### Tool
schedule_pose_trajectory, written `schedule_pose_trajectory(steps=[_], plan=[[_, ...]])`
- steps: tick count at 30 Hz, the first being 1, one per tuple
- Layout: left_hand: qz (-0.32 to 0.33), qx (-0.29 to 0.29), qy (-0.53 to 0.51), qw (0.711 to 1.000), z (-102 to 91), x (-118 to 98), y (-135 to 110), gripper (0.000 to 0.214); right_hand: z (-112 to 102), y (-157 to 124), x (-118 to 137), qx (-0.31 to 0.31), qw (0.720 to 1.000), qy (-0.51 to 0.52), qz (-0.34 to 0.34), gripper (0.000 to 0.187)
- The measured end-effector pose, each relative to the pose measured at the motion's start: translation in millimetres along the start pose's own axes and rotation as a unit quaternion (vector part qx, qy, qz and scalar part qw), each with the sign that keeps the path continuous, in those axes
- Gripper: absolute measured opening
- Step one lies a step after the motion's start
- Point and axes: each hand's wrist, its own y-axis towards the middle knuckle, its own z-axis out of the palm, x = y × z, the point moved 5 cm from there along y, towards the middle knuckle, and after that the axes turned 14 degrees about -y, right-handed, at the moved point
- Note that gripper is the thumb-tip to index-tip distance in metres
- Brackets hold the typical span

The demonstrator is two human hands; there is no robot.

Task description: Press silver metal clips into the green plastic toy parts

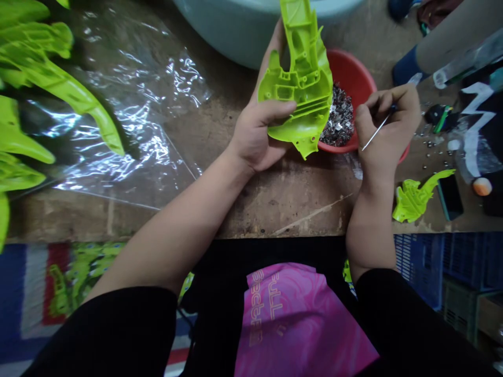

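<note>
My left hand point(257, 128) is closed around a lime-green molded plastic shell point(301, 104), thumb over its ribbed inner face. The shell is held up above the table with its hollow side toward me. In my right hand point(387, 123), the fingers curl around a thin metal rod point(375, 133) whose tip points down and left; its other end is hidden in the fingers. Partly behind the shell and right hand stands a red bowl point(363, 73) holding a heap of small shiny metal pieces point(341, 118).
More green plastic parts point(78, 94) lie on clear plastic sheeting point(145, 152) at left. A large pale tub point(220, 31) stands at the back. To the right are another green part point(412, 201), a phone point(450, 196) and small metal balls. Blue crates point(420, 262) sit below the table edge.
</note>
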Motion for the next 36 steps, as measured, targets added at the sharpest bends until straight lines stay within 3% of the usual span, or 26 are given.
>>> schedule_pose_trajectory(steps=[4, 8, 12, 15, 18, 23, 26, 29, 31, 36], plan=[[-0.002, -0.002, -0.006, 1.000, -1.6, 2, -1, 0.085, 3, -2, 6, -0.006, 0.998, 0.068, -0.014, 0.039], [0.017, 0.004, 0.001, 1.000, -0.6, 5, -5, 0.098, 6, -13, 29, 0.002, 0.987, 0.158, -0.019, 0.039], [-0.029, -0.032, 0.035, 0.998, -0.5, 15, -9, 0.094, 8, -31, 55, 0.021, 0.988, 0.143, -0.046, 0.034], [-0.008, -0.015, 0.017, 1.000, 5.8, 11, -11, 0.082, 11, -38, 64, 0.039, 0.988, 0.133, -0.068, 0.027], [0.004, 0.011, -0.017, 1.000, 13.3, 7, -10, 0.087, 12, -39, 65, 0.053, 0.987, 0.130, -0.076, 0.024], [-0.018, -0.041, -0.091, 0.995, 14.2, 7, -8, 0.066, 14, -39, 59, 0.084, 0.992, 0.084, -0.053, 0.033], [-0.031, -0.015, -0.151, 0.988, 16.2, 9, -9, 0.063, 13, -42, 61, 0.063, 0.990, 0.113, -0.052, 0.030], [-0.010, -0.016, -0.070, 0.997, 10.9, 9, -10, 0.059, 15, -45, 62, 0.059, 0.990, 0.127, -0.027, 0.029], [0.004, -0.021, 0.014, 1.000, 5.5, 11, -10, 0.081, 19, -47, 64, 0.079, 0.988, 0.132, -0.020, 0.029], [0.008, -0.006, 0.069, 0.998, -3.4, 14, -10, 0.093, 21, -49, 72, 0.071, 0.975, 0.206, -0.040, 0.020]])
